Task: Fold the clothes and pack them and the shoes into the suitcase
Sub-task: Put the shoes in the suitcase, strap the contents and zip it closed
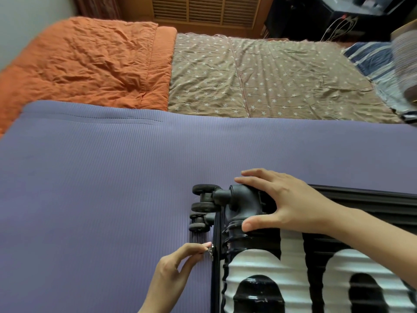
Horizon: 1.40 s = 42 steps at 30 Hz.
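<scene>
The left hand point(178, 267) has thumb and forefinger closed in a pinch on the small silver metal zipper pull point(210, 251), with the other fingers curled loosely under. The pull sits on the dark zipper track running along the left end of the suitcase. The right hand point(286, 204) lies spread and flat on the far left corner of the black-and-white ribbed hard-shell suitcase point(282, 274). Its fingers are straight over the black moulded wheel housing, its thumb is stretched toward the near side, and it grips nothing.

The suitcase lies flat on its broad side at the near right of the scene, cut off by the near and right edges of the view. Its wheeled end points left, with two pairs of black twin caster wheels point(204, 199) sticking out sideways over the mat. Its long axis seems to run left to right. The shell carries large rounded black shapes on white, and no lettering or brand can be read.

Under it is a wide purple ribbed foam mat point(90, 188). Beyond the mat, far left, lies a crumpled orange quilt point(85, 62). To the right of the quilt is a brown sheet printed with small white stars point(282, 75). At the far right is a blue-and-white striped cloth point(372, 62). A wooden louvred panel point(205, 10) stands against the far wall.
</scene>
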Motion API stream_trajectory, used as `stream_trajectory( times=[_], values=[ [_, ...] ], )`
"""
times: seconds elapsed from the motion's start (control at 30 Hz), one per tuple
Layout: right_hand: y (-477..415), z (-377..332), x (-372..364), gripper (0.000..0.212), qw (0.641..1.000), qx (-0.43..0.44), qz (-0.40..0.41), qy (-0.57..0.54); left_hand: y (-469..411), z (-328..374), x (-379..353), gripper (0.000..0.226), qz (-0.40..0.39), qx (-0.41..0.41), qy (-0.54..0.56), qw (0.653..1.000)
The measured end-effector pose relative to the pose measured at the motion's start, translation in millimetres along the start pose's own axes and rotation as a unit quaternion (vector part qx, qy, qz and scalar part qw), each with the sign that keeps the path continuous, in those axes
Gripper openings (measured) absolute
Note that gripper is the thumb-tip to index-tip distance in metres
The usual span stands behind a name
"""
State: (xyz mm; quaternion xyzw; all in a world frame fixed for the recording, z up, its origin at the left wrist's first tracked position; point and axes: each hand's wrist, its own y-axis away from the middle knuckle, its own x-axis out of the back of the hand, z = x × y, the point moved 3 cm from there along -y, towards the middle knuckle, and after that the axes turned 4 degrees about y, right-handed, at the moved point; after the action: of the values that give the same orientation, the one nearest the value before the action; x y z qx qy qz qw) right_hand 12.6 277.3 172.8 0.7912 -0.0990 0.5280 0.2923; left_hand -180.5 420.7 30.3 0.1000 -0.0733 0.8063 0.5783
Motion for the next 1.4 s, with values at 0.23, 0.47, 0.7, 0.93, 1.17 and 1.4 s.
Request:
stream_trajectory(
  times=[0.23, 0.47, 0.7, 0.93, 1.17, 1.4],
  values=[
    [-2.9, -1.3, -0.8, 0.096, 1.0, 0.002, 0.015, 0.019, 7.6, 9.2, -8.1, 0.027, 0.009, 0.055, 0.06, 0.997],
    [-3.5, -1.3, -0.7, 0.092, 1.0, 0.001, 0.019, 0.011, 4.8, 4.5, -11.1, 0.031, 0.039, 0.129, 0.134, 0.982],
    [-5.4, 0.0, -1.5, 0.09, 1.0, 0.003, 0.031, 0.001, 1.4, 2.4, -14.5, 0.024, 0.005, 0.204, 0.219, 0.954],
    [-7.2, 2.1, -4.1, 0.09, 0.999, 0.004, 0.04, 0.001, -1.5, -3.4, -8.1, 0.045, -0.049, 0.209, 0.282, 0.935],
    [-9.1, 3.1, -5.3, 0.089, 0.999, 0.009, 0.049, 0.0, -0.6, -8.6, 0.3, 0.031, 0.0, 0.11, 0.177, 0.978],
    [-6.3, 3.2, -5.6, 0.09, 0.999, 0.01, 0.049, 0.0, 1.2, 3.1, 1.6, 0.03, 0.055, 0.001, 0.087, 0.995]
  ],
)
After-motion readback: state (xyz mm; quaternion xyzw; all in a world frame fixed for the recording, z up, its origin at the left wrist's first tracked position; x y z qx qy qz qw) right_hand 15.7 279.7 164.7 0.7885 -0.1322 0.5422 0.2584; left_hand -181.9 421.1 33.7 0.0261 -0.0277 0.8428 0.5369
